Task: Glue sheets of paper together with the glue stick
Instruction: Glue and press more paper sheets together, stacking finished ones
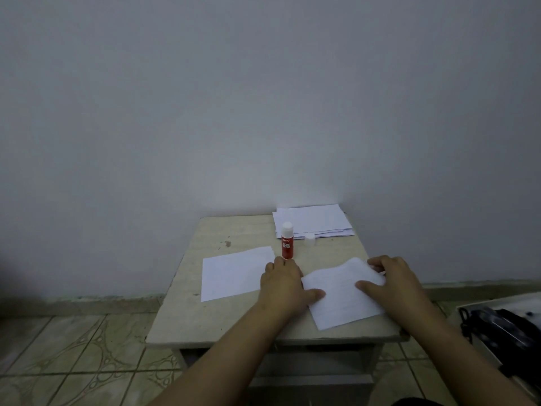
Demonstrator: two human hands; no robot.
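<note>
Against grey wall (263,98), small table (187,317)

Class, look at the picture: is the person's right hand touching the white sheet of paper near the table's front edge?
Touching. The head view shows the right hand on the white sheet of paper, thumb on top and fingers curled over its far edge.

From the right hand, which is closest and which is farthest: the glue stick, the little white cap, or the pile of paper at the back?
Measured from the right hand in the head view:
1. Little white cap, standing just behind the hand, slightly left.
2. Glue stick, upright, farther left.
3. Pile of paper, at the table's back edge.
</note>
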